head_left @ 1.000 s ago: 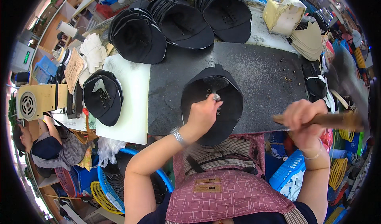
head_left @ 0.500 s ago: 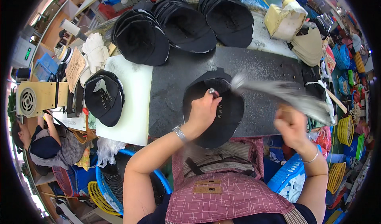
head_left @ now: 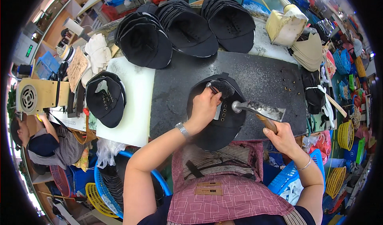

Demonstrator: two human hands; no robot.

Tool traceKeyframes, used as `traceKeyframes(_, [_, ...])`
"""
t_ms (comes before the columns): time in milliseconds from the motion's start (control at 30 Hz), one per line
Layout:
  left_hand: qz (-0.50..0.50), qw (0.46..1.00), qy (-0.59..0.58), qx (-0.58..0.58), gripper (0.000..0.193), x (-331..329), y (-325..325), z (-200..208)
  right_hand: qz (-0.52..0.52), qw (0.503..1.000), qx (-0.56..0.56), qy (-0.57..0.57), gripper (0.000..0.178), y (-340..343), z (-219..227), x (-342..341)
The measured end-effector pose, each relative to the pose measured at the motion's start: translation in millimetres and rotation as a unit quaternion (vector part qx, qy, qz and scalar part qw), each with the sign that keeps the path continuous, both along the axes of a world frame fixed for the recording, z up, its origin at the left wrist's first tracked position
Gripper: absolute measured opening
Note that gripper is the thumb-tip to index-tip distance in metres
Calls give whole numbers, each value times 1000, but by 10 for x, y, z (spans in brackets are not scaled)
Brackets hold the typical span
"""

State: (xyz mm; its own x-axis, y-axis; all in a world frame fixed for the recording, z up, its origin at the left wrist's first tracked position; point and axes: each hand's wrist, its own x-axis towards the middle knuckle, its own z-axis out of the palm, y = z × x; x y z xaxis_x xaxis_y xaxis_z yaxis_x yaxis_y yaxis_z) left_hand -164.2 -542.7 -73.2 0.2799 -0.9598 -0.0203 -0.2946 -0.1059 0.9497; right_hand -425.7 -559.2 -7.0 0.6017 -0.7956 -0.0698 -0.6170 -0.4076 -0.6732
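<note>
In front of me a black cap [head_left: 215, 135] lies on the black mat, its inside turned up, with a row of metal eyelets [head_left: 224, 114] showing. My left hand [head_left: 204, 108] is closed on a short metal punch [head_left: 212, 88] over the inside of the cap, just left of the eyelets. What the punch's lower end touches is hidden by my fingers. My right hand [head_left: 284, 137] grips the wooden handle of a hammer [head_left: 264, 109]. The rounded end of its steel head hangs close beside the eyelets, apart from the punch.
Three stacks of black caps [head_left: 181, 27] stand along the back. Another eyeleted cap [head_left: 107, 105] sits on the white board [head_left: 139, 97] at left. Small eyelets lie scattered on the black mat [head_left: 271, 75] at right. A person [head_left: 66, 147] works at far left.
The hammer was blurred and swinging; now it shows sharply, its head lower and nearer the cap. My right hand has moved slightly left and down. My left hand stays on the punch.
</note>
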Motion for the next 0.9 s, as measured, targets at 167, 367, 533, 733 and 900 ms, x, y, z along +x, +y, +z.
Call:
traceKeyframes(167, [1, 1000, 27, -7, 15, -37, -32, -49, 15, 999, -9, 47, 32, -45, -24, 15])
traceKeyframes(367, [-55, 998, -24, -10, 18, -47, -50, -89, 31, 994, 5, 103, 33, -32, -86, 27])
traceKeyframes(533, [-104, 981, -142, -78, 12, -31, -57, -58, 24, 997, -10, 73, 29, -117, -58, 16])
traceKeyframes(733, [-140, 953, -233, -131, 11, -73, -26, -7, 86, 860, 106, -491, 23, -54, 552, 214])
traceKeyframes(900, [-152, 942, -293, -54, 12, -34, -112, 10, 36, 998, -17, 49, 33, -134, -74, 63])
